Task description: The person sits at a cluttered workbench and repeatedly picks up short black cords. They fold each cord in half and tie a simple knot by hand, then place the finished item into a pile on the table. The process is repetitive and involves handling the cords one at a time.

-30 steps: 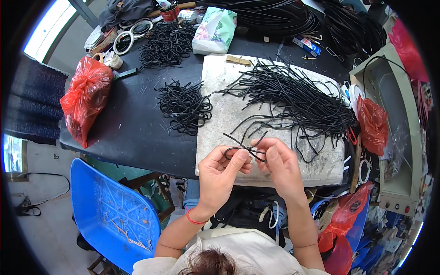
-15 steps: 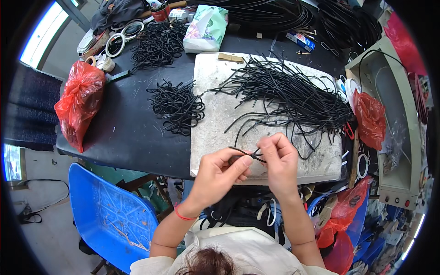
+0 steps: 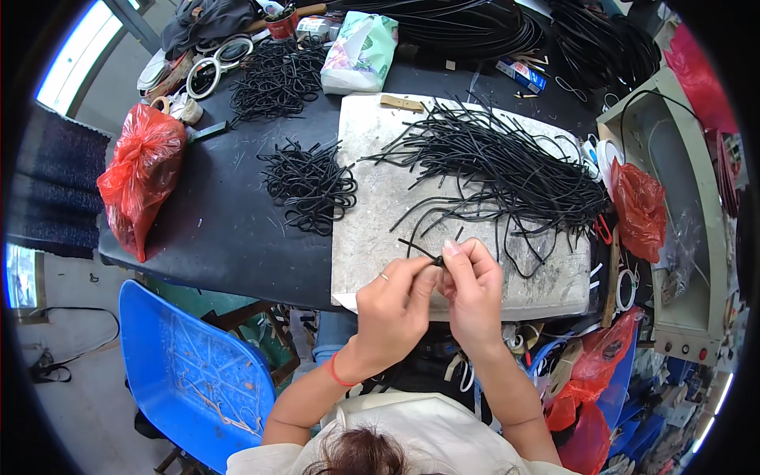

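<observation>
Head view: the largest surface is formed by a black table (image 3: 226,218), on which a pale, stained board (image 3: 355,237) is laid near the person. Much of the board's far and right part is covered by a broad bundle of loose black cords (image 3: 507,166); no tied loops can be made out among them, so they are judged to be left to work. At the far left, a red plastic bag (image 3: 142,174) is set by the table's edge. Smaller heaps of looped black cords are gathered in two places: a near heap (image 3: 309,190) at the board's left edge and a back heap (image 3: 277,75) beside a pale green packet (image 3: 358,55). These are taken to be done, and the work is therefore judged to be partway through, with plenty remaining.

Above the board's near edge, a single black cord (image 3: 418,248) is held between the left hand (image 3: 393,305) and the right hand (image 3: 475,297). The grip of each is closed in a fingertip pinch on it, close together. Between the fingertips a small dark knot (image 3: 438,260) is shown; whether it is fully tightened cannot be told, as the rest is hidden by the fingers.
</observation>
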The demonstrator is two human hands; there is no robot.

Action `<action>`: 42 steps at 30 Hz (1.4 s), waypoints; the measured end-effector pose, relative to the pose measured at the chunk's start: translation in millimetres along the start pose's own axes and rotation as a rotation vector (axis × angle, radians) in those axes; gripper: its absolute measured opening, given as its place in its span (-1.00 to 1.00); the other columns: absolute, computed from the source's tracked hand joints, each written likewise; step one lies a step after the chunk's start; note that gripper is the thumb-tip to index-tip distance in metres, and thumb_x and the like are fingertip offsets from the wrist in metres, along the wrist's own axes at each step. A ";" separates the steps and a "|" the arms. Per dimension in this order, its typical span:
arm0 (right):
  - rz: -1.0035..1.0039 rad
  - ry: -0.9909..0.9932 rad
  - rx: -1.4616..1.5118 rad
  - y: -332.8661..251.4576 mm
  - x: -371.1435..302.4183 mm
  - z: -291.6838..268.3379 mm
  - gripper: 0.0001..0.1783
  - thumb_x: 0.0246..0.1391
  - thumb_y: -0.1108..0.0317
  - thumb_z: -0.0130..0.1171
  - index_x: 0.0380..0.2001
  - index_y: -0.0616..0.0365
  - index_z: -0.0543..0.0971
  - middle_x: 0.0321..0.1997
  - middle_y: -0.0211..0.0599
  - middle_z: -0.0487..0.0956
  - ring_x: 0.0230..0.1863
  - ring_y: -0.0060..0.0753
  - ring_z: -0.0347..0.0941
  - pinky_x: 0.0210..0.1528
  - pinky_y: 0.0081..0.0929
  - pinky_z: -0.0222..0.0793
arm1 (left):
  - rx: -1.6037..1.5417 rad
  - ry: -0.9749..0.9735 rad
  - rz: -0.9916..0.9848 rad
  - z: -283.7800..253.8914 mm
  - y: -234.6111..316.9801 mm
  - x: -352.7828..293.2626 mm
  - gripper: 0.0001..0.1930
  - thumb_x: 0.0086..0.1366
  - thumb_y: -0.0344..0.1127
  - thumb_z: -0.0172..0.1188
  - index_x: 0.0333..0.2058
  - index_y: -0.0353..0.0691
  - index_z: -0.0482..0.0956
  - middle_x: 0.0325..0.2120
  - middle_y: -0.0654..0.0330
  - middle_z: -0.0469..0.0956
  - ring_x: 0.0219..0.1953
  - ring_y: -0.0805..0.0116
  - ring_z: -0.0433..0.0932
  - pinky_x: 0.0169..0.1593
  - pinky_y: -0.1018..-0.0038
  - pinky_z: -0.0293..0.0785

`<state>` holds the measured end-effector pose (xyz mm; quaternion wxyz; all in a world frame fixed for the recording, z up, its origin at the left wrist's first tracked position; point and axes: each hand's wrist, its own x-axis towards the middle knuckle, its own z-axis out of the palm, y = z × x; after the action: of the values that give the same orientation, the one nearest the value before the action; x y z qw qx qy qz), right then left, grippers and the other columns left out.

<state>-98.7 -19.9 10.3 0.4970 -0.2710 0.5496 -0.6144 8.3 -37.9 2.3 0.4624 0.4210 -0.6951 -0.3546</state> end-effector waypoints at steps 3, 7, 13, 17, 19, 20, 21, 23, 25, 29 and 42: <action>0.126 -0.084 0.012 -5.3 4.3 -14.3 -0.74 0.16 0.20 -0.02 -0.52 0.13 0.41 -0.63 -0.55 0.36 -0.61 -0.81 0.19 -0.55 -0.81 0.10 | -0.479 -0.202 -0.498 -15.4 1.8 8.0 -0.83 0.23 -0.41 0.05 -0.29 -0.43 0.48 -0.49 0.12 0.55 -0.47 0.46 0.54 -0.40 0.58 0.46; 0.142 -0.128 0.000 -6.0 5.8 -19.2 -0.67 0.17 0.12 -0.06 -0.37 0.18 0.48 -0.56 -0.49 0.43 -0.56 -0.79 0.25 -0.50 -0.83 0.15 | -0.594 -0.252 -0.512 -24.8 -6.0 12.7 -0.78 0.29 -0.38 -0.04 -0.20 -0.44 0.44 -0.42 0.09 0.54 -0.35 0.43 0.54 -0.28 0.58 0.49; 0.009 -0.185 -0.045 -4.5 0.6 -8.1 -0.84 0.07 0.37 0.11 -0.34 0.24 0.44 -0.45 -0.43 0.48 -0.44 -0.71 0.36 -0.37 -0.73 0.30 | -0.501 -0.199 -0.472 -24.8 -2.6 9.9 -0.83 0.24 -0.42 0.03 -0.27 -0.43 0.48 -0.47 0.16 0.56 -0.42 0.50 0.55 -0.32 0.62 0.48; 0.012 -0.191 0.059 2.3 -2.8 -2.9 -0.84 0.01 0.47 0.15 -0.35 0.27 0.41 -0.36 -0.33 0.51 -0.32 -0.65 0.43 -0.27 -0.67 0.38 | -0.291 -0.125 -0.352 -21.2 0.1 7.2 -0.88 0.18 -0.47 0.07 -0.33 -0.40 0.51 -0.55 0.16 0.56 -0.52 0.52 0.55 -0.43 0.62 0.46; 0.024 -0.156 0.067 0.0 -5.9 1.2 -0.85 0.02 0.46 0.15 -0.35 0.27 0.42 -0.36 -0.32 0.51 -0.31 -0.64 0.43 -0.29 -0.68 0.37 | -0.197 -0.068 -0.319 -17.8 3.6 6.7 -0.89 0.16 -0.47 0.09 -0.36 -0.39 0.51 -0.58 0.14 0.56 -0.57 0.53 0.54 -0.47 0.63 0.44; 0.016 -0.143 0.069 1.6 -6.3 2.3 -0.85 0.02 0.46 0.14 -0.35 0.26 0.42 -0.36 -0.33 0.51 -0.31 -0.65 0.43 -0.30 -0.69 0.38 | -0.150 -0.039 -0.304 -16.1 4.8 6.4 -0.90 0.16 -0.47 0.09 -0.37 -0.38 0.51 -0.59 0.13 0.56 -0.59 0.53 0.53 -0.49 0.63 0.42; 0.009 -0.130 0.072 4.0 -6.3 3.3 -0.85 0.02 0.46 0.14 -0.34 0.26 0.42 -0.36 -0.33 0.51 -0.31 -0.66 0.43 -0.31 -0.69 0.38 | -0.140 -0.026 -0.292 -14.8 5.5 6.2 -0.91 0.15 -0.48 0.10 -0.38 -0.38 0.52 -0.59 0.13 0.56 -0.58 0.52 0.53 -0.50 0.62 0.42; 0.003 -0.130 0.045 7.4 -4.3 3.1 -0.85 0.03 0.45 0.13 -0.33 0.25 0.42 -0.35 -0.34 0.51 -0.31 -0.67 0.43 -0.32 -0.69 0.38 | -0.120 0.005 -0.263 -13.4 6.3 7.5 -0.92 0.14 -0.48 0.10 -0.40 -0.37 0.52 -0.58 0.12 0.55 -0.57 0.51 0.53 -0.50 0.61 0.41; 0.008 -0.141 -0.017 7.7 -1.5 -1.7 -0.84 0.05 0.43 0.11 -0.31 0.25 0.44 -0.35 -0.36 0.51 -0.32 -0.68 0.42 -0.32 -0.68 0.38 | -0.042 0.020 -0.191 -15.3 -2.4 10.8 -0.93 0.12 -0.49 0.12 -0.41 -0.36 0.53 -0.58 0.13 0.55 -0.56 0.48 0.54 -0.49 0.58 0.40; -0.431 -0.048 -0.574 -4.1 24.2 -13.8 -0.84 -0.02 0.47 0.14 -0.32 0.25 0.50 -0.35 -0.34 0.50 -0.34 -0.51 0.39 -0.33 -0.55 0.33 | 0.313 0.282 0.042 -52.1 -31.7 48.0 -0.90 0.15 -0.50 0.09 -0.36 -0.36 0.54 -0.54 0.17 0.50 -0.49 0.53 0.42 -0.39 0.61 0.33; -1.065 -0.072 -1.391 -6.5 58.8 -12.0 -0.83 -0.13 0.43 0.10 -0.37 0.16 0.51 -0.22 -0.40 0.46 -0.06 -0.33 0.27 -0.08 -0.36 0.09 | 0.434 -0.031 0.217 -14.3 -25.0 32.2 -0.66 0.08 -0.48 0.14 -0.12 -0.35 0.44 -0.14 0.01 0.46 0.01 0.03 0.35 0.00 0.27 0.30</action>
<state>-132.4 -69.1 1.0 -0.1166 -0.7525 0.5839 -0.2814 21.2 -78.6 -4.2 0.3858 0.4278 -0.8032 -0.1514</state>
